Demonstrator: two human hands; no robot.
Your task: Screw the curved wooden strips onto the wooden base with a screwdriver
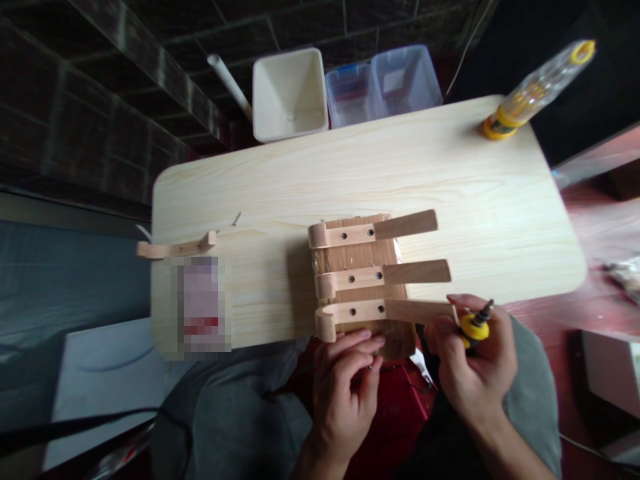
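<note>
A cardboard box [357, 253] at the table's front edge carries three wooden hooks in a row: the far hook [357, 233], the middle hook [367, 277] and the near hook [365, 311]. Each has two dark screw heads. My left hand [347, 383] rests against the box's near side, thumb and index finger pinching a small screw [371, 365]. In my right hand [473, 363] is a yellow and black screwdriver [475, 328], its tip pointing up and right. The fingers of that hand also touch the tail end of the near hook.
Another wooden hook [177, 249] overhangs the table's left edge, near a loose screw [237, 219] and a pixelated packet [201, 303]. A clear bit holder [537, 90] stands at the back right. Behind the table [270, 180] are a white bin [290, 97] and clear tubs [385, 83].
</note>
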